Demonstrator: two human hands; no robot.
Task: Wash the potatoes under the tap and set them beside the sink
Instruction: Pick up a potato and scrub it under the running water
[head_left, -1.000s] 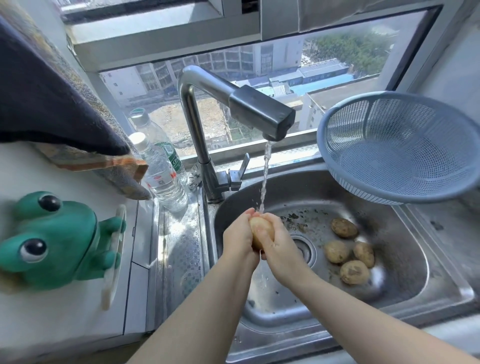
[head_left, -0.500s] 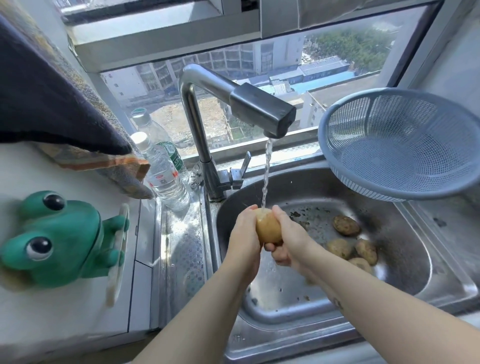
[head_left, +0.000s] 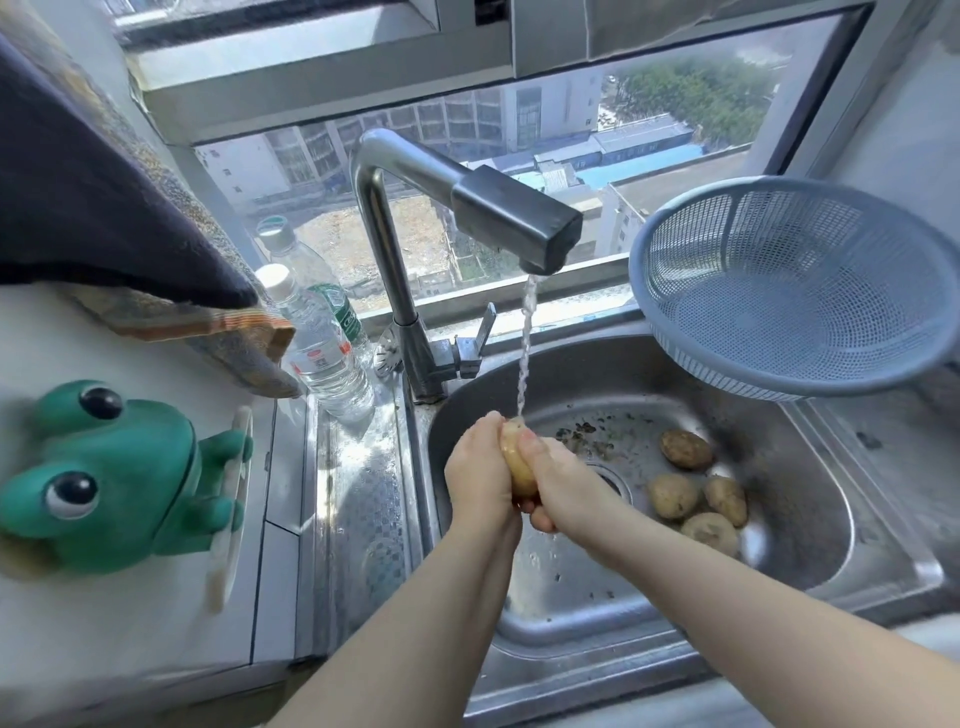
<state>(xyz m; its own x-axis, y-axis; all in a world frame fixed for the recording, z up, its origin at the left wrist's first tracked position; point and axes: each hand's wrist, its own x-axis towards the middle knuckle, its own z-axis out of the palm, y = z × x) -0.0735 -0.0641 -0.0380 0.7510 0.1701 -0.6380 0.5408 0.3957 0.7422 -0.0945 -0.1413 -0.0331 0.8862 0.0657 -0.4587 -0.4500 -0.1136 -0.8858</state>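
A pale yellow potato (head_left: 517, 462) is pressed between my left hand (head_left: 475, 467) and my right hand (head_left: 563, 480) over the steel sink (head_left: 810, 551). Water runs from the tap (head_left: 514, 223) onto the top of this potato. Both hands wrap it, so only a narrow strip of it shows. Several brown, dirty potatoes (head_left: 693, 491) lie on the sink floor to the right of the drain, partly clustered together. Bits of dirt are scattered on the sink floor behind the hands.
A blue plastic colander (head_left: 789, 291) sits at the sink's right rear corner, overhanging the basin. Two water bottles (head_left: 322, 343) stand left of the tap base. A green frog-shaped holder (head_left: 114, 483) sits on the left counter, under a hanging dark cloth (head_left: 88, 208).
The potato has turned between my hands, which have closed in around it and now cover most of it; the hands stay under the water stream. The potatoes in the sink lie where they were.
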